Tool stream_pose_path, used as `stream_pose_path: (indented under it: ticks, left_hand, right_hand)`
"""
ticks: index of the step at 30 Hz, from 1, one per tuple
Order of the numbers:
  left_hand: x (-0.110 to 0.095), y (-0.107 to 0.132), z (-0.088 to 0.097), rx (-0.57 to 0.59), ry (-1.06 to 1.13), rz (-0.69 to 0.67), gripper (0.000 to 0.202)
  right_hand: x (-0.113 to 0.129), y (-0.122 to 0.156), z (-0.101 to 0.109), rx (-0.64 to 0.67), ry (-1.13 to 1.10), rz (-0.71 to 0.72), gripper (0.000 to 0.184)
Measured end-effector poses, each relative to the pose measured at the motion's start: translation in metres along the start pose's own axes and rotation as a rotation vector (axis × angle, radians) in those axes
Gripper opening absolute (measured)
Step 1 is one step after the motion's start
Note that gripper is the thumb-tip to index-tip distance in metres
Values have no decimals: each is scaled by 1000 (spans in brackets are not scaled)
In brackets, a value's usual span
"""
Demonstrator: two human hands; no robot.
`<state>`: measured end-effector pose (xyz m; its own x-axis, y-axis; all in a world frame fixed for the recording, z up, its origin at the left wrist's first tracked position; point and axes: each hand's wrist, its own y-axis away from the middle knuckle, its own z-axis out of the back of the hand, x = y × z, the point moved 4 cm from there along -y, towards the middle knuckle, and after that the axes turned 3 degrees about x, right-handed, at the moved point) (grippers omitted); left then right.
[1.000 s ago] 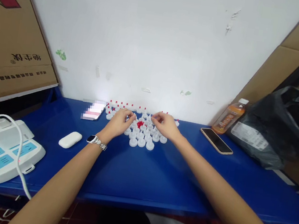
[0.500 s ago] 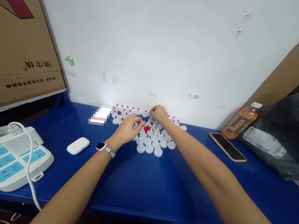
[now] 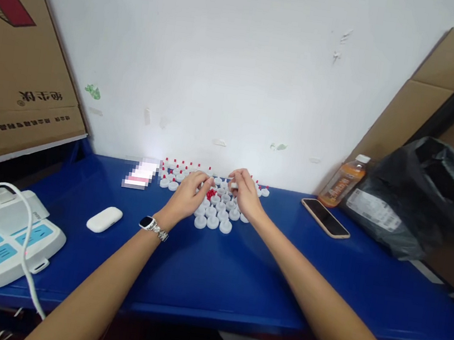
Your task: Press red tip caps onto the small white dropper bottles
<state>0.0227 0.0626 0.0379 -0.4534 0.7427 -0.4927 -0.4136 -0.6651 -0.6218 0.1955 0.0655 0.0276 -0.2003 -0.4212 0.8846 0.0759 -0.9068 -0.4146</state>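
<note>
Several white plastic nozzle caps (image 3: pixel 225 226) stand in a cluster on the blue table (image 3: pixel 212 275). A small heap of red tips (image 3: pixel 210 194) lies among them. Along the wall are more white caps with red tips on top (image 3: pixel 182 166). My left hand (image 3: pixel 190 192) is at the left of the cluster, thumb and forefinger pinched close to the red heap; whatever sits between them is too small to make out. Over the right side of the cluster, my right hand (image 3: pixel 244 192) has its fingers closed on a white nozzle cap (image 3: pixel 234 185). That hand hides some caps behind it.
To the left lie a white earbud case (image 3: pixel 104 220) and a white power strip (image 3: pixel 0 245) with a cable. On the right are a phone (image 3: pixel 325 217), an orange drink bottle (image 3: pixel 342 182) and a black plastic bag (image 3: pixel 400 200). A cardboard box (image 3: pixel 25 68) stands at left.
My right hand has drawn back from the rear row by the wall and now has a white cap in its fingers. My left hand stays near the red heap. The camera view has turned slightly right.
</note>
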Motion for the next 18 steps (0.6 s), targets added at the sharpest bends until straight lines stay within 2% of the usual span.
stream_pose_path:
  ticks: [3,6,11,14,16,18]
  left_hand:
    - [-12,2,-6,25,57,-20,32]
    - [-24,5,-15,105,74,-46,29]
    - [-32,5,-26,194,50,-99,34]
    - [-18,-1,-21,114,147,27,39]
    - [1,-6,-9,-26,223,177,44]
    - [19,-10,4,-153,252,253,46]
  right_hand:
    - [8,20,-11,66,-158,-36,28]
    - [13,31,-20,97,-263,-80,30]
    - [15,35,-25,106,-237,-85,28]
    - [22,34,-18,77,-18,5,25]
    - [28,34,-11,65,134,53,23]
    - [30,33,-5,51,216,59,23]
